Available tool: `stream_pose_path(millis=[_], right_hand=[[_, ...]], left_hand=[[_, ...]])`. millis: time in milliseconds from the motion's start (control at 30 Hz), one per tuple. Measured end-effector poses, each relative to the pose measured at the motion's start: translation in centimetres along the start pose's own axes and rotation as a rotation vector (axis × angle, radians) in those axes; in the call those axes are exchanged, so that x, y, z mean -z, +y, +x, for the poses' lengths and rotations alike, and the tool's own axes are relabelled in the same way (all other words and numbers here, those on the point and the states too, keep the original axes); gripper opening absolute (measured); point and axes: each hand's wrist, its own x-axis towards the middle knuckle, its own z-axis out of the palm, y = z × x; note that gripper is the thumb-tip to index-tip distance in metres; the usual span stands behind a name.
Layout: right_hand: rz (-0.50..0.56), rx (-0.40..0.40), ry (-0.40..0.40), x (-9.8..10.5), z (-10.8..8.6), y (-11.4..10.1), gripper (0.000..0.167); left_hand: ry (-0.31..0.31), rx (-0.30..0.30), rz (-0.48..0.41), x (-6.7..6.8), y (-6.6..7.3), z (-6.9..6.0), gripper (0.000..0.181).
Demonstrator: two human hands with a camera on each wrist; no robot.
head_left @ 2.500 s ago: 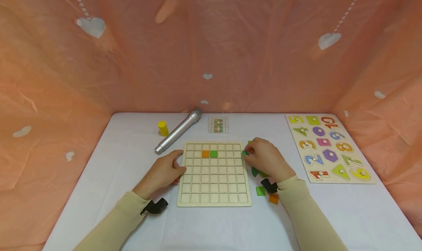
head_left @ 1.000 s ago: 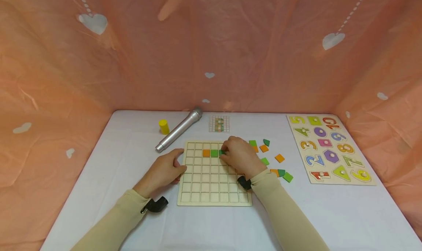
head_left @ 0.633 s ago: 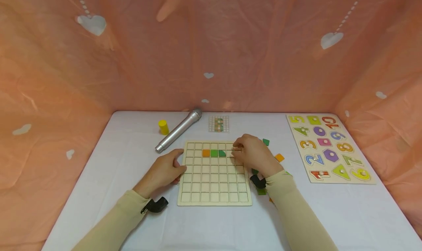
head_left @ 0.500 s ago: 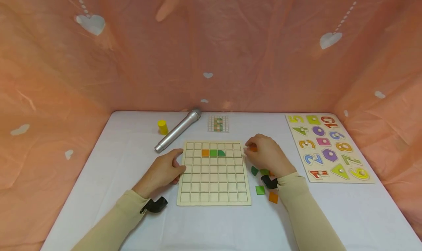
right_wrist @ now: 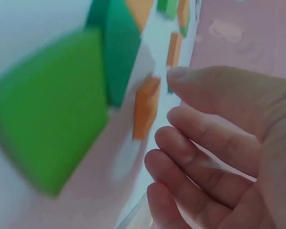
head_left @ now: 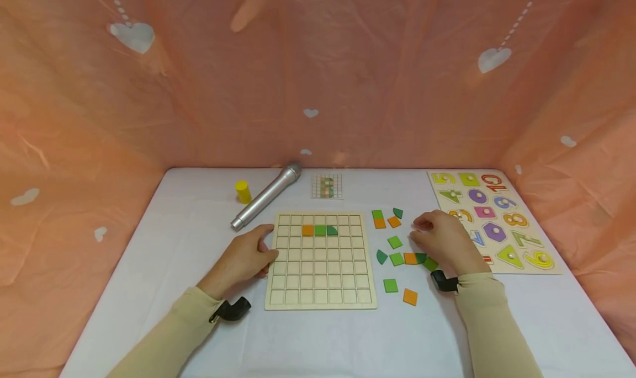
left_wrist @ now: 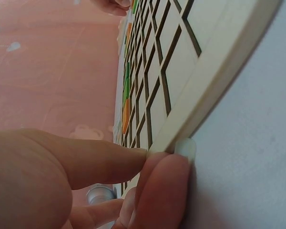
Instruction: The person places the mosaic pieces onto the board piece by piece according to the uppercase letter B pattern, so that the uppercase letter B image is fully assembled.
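Observation:
At its left edge, the square wooden grid board [head_left: 320, 267] is pinched by my left hand [head_left: 243, 259]; in the left wrist view the thumb [left_wrist: 105, 160] lies along the rim with curled fingers below. Three tiles sit side by side in the board: an orange square [head_left: 308, 230], a green square [head_left: 320, 230] and a dark green quarter-circle [head_left: 332, 230]. My right hand [head_left: 449, 243] hovers at the right of the loose tiles, fingers loosely bent and holding nothing. Close before its fingertips, in the right wrist view, is an orange tile [right_wrist: 147, 107], hidden in the head view.
Several loose green and orange tiles [head_left: 395, 242] lie right of the board. Behind it are a patterned grid card [head_left: 327, 186], a silver microphone [head_left: 265, 197] and a yellow cylinder [head_left: 243, 192]. A number-and-shape puzzle board [head_left: 517, 256] lies at far right, partly behind my right hand.
The dark green quarter-circle went from my right hand into the board, right of the green square. That hand then withdrew rightward past the loose tiles. My left hand stayed at the board's edge.

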Motion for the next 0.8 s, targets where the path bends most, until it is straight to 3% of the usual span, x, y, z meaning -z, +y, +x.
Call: stream_pose_path(millis=[800], right_hand=[[-0.009, -0.052, -0.099, 1.07, -0.04, 1.07, 0.03]], left_hand=[[0.008, 0.0, 0.0, -0.01, -0.03, 0.05, 0.069]])
